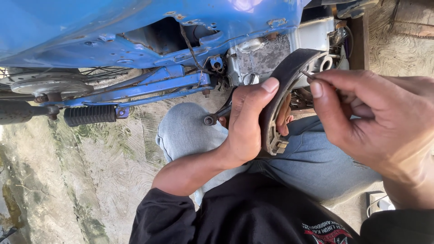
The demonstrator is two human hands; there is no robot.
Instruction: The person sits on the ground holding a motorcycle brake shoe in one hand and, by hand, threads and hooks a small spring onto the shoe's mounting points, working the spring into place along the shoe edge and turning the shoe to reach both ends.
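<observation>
Brake shoe held over the lap beside a blue motorcycle.
The left hand [246, 122] wraps closed around a curved brake shoe [282, 90]; the right hand [375, 122] pinches a thin metal tool [308, 74] against its upper end, the blue frame [135, 31] beyond.

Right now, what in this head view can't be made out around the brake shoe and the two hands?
- Brake shoe: middle of its inner side is hidden by the left hand.
- Thin metal piece: mostly hidden in the right hand's fingers; too small to identify.
- Blue motorcycle frame: cut off by the top edge.
- Footpeg: mounting partly hidden.
</observation>
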